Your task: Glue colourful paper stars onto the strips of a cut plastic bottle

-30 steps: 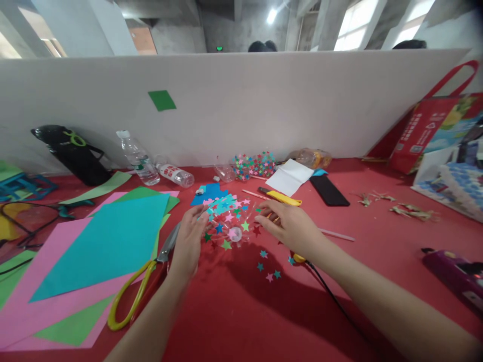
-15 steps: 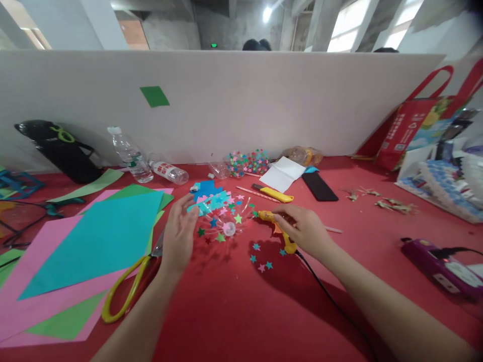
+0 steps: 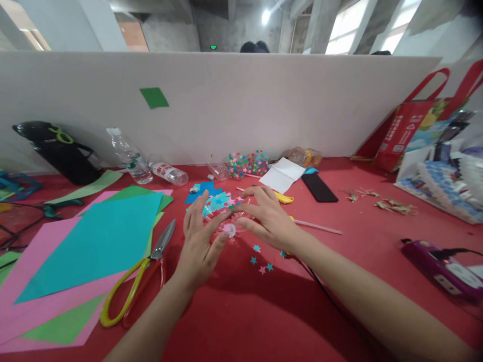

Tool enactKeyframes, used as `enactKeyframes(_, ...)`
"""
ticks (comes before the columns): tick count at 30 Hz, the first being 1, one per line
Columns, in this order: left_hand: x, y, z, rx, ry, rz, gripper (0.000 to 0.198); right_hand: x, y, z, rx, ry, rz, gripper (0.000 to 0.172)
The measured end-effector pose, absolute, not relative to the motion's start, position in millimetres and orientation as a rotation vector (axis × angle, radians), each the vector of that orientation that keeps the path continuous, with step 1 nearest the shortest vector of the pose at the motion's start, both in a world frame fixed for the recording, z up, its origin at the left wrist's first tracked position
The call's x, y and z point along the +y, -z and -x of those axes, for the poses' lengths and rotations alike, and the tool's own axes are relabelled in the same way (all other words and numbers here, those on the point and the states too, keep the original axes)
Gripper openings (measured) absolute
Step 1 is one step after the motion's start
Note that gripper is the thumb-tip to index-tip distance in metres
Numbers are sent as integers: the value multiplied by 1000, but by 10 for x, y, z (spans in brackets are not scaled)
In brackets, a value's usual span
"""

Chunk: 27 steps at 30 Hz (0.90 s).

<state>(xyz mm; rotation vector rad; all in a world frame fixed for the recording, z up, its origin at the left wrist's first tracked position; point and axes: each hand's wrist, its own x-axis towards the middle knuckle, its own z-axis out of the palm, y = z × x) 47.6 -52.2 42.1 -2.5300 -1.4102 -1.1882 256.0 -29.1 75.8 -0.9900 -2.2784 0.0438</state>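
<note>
Both hands hover at a clear plastic piece (image 3: pixel 231 231) cut into strips, with coloured paper stars stuck on it. My left hand (image 3: pixel 199 244) is at its left side, fingers spread. From the right comes my right hand (image 3: pixel 269 218), its fingers stretched apart over the strips; whether the fingertips touch them I cannot tell. Most of the starred strips are covered by the hands. Beneath my right wrist lies a yellow glue gun, largely hidden, with its glue stick (image 3: pixel 319 227) showing. Several loose paper stars (image 3: pixel 262 270) lie in front on the red table (image 3: pixel 226 317).
Scissors (image 3: pixel 160 246) and coloured paper sheets (image 3: pixel 94 246) lie on the left. Plastic bottles (image 3: pixel 130 158), a star-covered bottle (image 3: pixel 249 163), a yellow cutter (image 3: pixel 284 198) and a black phone (image 3: pixel 320 187) are farther back. A purple power strip (image 3: pixel 441 266) sits right.
My right hand has let go of the glue gun and moved left over the starred plastic. My left hand has moved right, away from the scissors, toward the same piece.
</note>
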Motion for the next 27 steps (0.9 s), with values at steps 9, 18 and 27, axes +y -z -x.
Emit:
enactKeyframes(9,-544,-455,-485,-1456,1207,2531,37,-258,-700,-2600,-2282,-55,993,36)
enactKeyframes(18,-526,-433,-485,-1463,1190,2538,37,-265,-697,-2596,-2303,-46,946,34)
enactKeyframes(27,-513,-432,-461,-1510,1195,2517,35,-259,-688,-2647,-2294,-80,919,29)
